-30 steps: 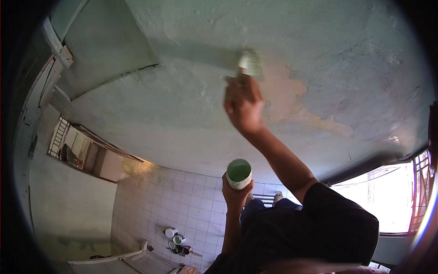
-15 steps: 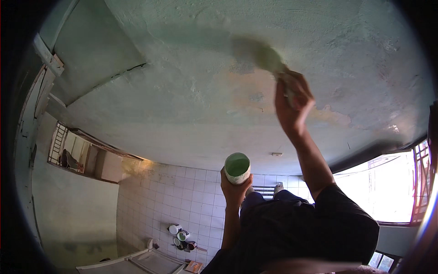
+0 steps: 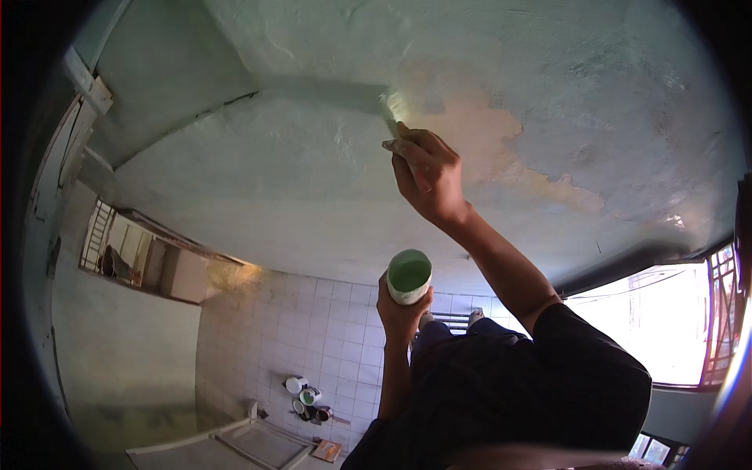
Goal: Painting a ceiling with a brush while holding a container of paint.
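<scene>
The right hand's [image 3: 432, 172] fingers pinch the paintbrush [image 3: 395, 108]; its bristles point beyond the fingertips toward the wall [image 3: 313, 164], long axis slanting up and left. Below them, the left hand's [image 3: 401, 317] fingers curl around the cup [image 3: 411, 296], mouth upward.

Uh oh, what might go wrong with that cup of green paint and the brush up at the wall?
The open cup in the left hand might tip and spill its green paint. The brush in the right hand could drip onto the tiled floor. And the feet seem to be on narrow rungs, so a slip looks possible.
</scene>
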`<state>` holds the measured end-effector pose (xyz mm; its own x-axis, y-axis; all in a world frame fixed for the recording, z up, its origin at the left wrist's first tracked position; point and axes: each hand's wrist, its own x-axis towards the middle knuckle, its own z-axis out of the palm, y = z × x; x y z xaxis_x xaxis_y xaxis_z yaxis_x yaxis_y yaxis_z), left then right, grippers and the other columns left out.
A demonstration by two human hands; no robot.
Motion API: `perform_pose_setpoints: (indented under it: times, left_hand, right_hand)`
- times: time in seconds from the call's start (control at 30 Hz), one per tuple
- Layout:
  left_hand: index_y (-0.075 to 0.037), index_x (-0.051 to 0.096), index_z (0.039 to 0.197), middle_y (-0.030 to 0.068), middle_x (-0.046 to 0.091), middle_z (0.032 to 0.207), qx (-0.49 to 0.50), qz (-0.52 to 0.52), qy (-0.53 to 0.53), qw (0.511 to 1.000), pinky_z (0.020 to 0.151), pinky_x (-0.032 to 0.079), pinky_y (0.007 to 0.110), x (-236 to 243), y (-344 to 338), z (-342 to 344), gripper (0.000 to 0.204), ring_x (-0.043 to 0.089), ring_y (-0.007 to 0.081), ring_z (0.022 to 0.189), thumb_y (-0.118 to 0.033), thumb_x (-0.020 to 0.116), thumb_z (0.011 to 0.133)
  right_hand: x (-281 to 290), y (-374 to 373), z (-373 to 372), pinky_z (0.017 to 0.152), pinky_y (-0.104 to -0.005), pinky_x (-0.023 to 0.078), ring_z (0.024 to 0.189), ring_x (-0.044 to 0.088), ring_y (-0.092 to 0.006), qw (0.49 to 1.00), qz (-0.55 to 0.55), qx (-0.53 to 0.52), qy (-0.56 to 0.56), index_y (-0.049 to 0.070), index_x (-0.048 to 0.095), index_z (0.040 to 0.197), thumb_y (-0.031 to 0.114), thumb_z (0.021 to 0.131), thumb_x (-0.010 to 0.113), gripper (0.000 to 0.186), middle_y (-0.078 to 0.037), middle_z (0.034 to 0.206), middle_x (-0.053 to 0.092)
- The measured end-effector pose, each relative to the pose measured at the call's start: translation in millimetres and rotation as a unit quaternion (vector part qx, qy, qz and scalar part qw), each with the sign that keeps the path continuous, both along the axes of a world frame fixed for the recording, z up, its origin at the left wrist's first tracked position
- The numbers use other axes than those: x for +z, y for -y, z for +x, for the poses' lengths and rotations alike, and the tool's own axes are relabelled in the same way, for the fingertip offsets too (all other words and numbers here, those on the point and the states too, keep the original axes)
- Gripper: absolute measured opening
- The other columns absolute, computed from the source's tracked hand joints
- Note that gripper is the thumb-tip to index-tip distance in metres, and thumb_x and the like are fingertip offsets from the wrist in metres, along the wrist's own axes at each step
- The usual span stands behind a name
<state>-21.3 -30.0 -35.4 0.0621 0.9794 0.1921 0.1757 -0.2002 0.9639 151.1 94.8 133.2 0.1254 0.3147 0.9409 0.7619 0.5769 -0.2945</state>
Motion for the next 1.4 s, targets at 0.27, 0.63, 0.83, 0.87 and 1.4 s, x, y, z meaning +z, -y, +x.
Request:
perform_pose_setpoints:
  times: [0.27,0.63,0.83,0.87,1.4]
  left_hand:
    - [-0.003,0.063,0.130,0.0147,0.076,0.116,-0.026,0.014,-0.007,1.000,0.094,0.060,0.040,9,-4,-14,0.070,0.075,0.0267,0.106,-0.019,0.097,0.071]
    - [-0.004,0.066,0.129,0.0120,0.075,0.119,-0.145,-0.006,0.004,0.989,0.096,0.059,0.037,25,-22,-20,0.068,0.074,0.0235,0.108,-0.009,0.096,0.069]
    - [0.001,0.062,0.133,0.0117,0.075,0.119,-0.213,0.035,-0.003,0.976,0.097,0.060,0.035,13,-25,-13,0.074,0.073,0.0199,0.109,-0.007,0.098,0.070]
    - [0.001,0.062,0.133,0.0117,0.075,0.119,-0.219,0.034,-0.004,0.975,0.097,0.060,0.035,13,-23,-10,0.074,0.073,0.0199,0.109,-0.007,0.098,0.070]
    - [-0.005,0.064,0.136,0.0105,0.070,0.135,-0.268,-0.074,0.061,0.959,0.107,0.056,0.038,21,2,15,0.087,0.069,0.0253,0.122,0.000,0.099,0.056]
  right_hand:
    - [-16,63,72,0.080,-0.0328,0.067,0.094,0.076,-0.0220,0.828,-0.285,0.310,-0.371,-0.007,0.073,0.110,0.001,0.098,0.071,0.015,-0.017,0.105,0.077]
    - [-8,127,100,0.086,-0.0400,0.068,0.106,0.076,-0.0307,0.786,-0.401,0.411,-0.229,-0.002,0.067,0.097,-0.007,0.090,0.079,0.015,-0.015,0.100,0.076]
    - [27,145,87,0.092,-0.0356,0.065,0.106,0.077,-0.0283,0.796,-0.419,0.432,-0.068,0.003,0.072,0.100,-0.005,0.087,0.082,0.018,-0.009,0.093,0.077]
    - [31,148,86,0.089,-0.0339,0.064,0.102,0.078,-0.0261,0.796,-0.427,0.429,-0.017,0.004,0.074,0.101,-0.003,0.087,0.082,0.018,-0.008,0.091,0.077]
    - [21,163,68,0.067,-0.0375,0.063,0.085,0.078,-0.0247,0.848,-0.357,0.375,0.118,0.001,0.073,0.095,0.010,0.087,0.085,0.017,-0.012,0.095,0.075]
